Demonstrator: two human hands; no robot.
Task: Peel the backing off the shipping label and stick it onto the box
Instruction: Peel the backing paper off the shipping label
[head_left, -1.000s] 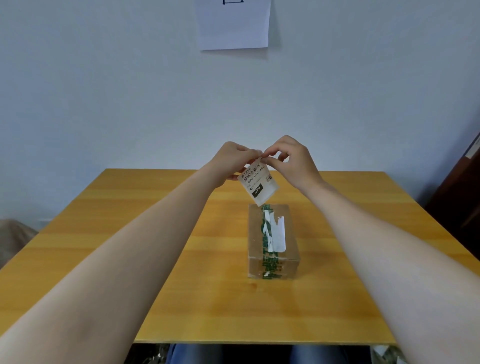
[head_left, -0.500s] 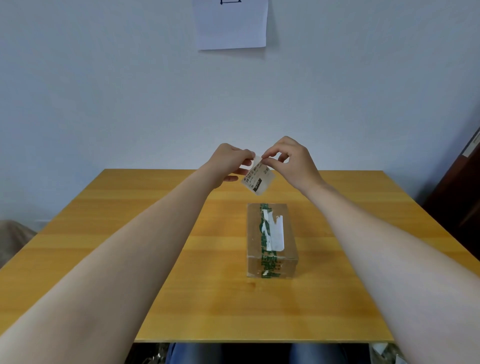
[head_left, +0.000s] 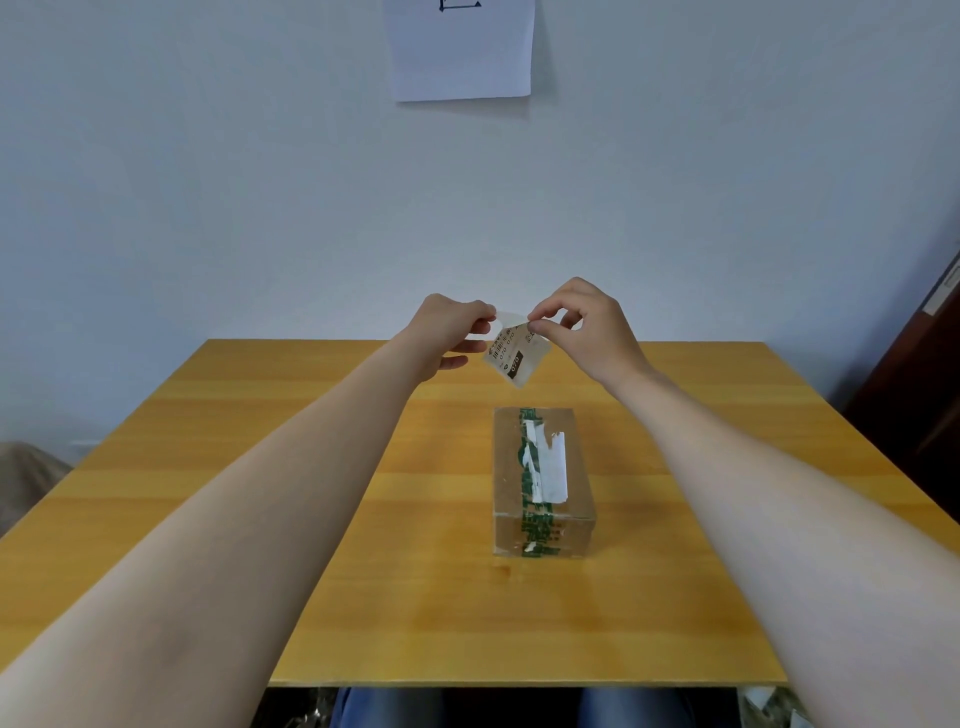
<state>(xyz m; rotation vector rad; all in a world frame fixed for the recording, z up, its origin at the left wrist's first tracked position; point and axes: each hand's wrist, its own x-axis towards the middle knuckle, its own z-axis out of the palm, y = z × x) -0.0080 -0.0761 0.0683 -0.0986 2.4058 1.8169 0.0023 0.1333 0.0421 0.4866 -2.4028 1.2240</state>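
label (head_left: 514, 354) pinched between both hands' fingers (head_left: 540, 326).

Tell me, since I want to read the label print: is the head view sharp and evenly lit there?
Head view: soft even light, no glare; the small white printed shipping label pinched between the left hand and right hand is too small and slightly soft to read; faint shadow beside the brown cardboard box.

Since a second ago, the left hand (head_left: 451, 332) has peeled a backing (head_left: 506, 318) corner off the shipping label (head_left: 515, 358).
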